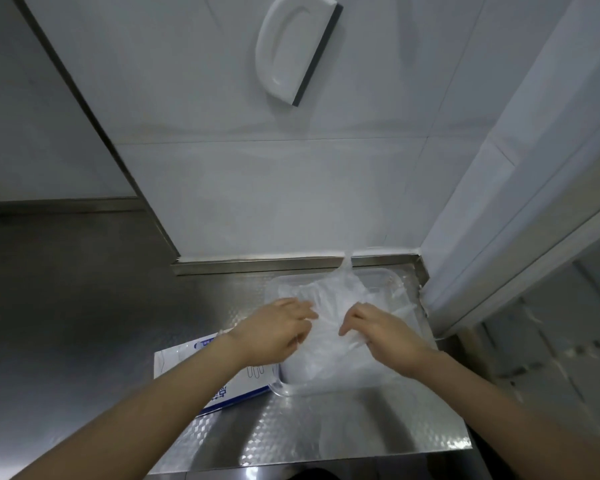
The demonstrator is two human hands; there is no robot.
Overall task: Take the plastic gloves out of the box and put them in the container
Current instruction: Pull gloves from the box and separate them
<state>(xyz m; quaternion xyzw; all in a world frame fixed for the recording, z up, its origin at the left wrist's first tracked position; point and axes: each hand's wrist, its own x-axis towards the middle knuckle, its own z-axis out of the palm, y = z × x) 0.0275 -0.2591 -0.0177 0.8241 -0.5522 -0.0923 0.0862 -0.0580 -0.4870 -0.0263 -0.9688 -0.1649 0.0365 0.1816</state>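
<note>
A person is working both hands into a heap of plastic gloves (pixel 329 299) that is lying inside a clear container (pixel 390 276) at the back right corner of a steel counter (pixel 222 292). The left hand (pixel 278 332) is curling its fingers over the near left edge of the heap and appears to be pinching the film. The right hand (pixel 383 336) is gripping a fold of the same film between curled fingers and thumb. One glove tip is sticking up above the far rim, against the tiled wall, where a white-handled scraper (pixel 298 50) is hanging.

The blue-and-white box (pixel 239 386) is lying flat just beside the container's left wall, partly under the left forearm, with its opening hidden, so whether any gloves are remaining inside cannot be told.

By the look of it, the job is nearing its end. The bulk of the gloves is sitting in the container, and what is left seems to be pressing the loose film down below the rim and letting go. A faint pale shape on the near counter may be a stray glove or only a reflection.
</note>
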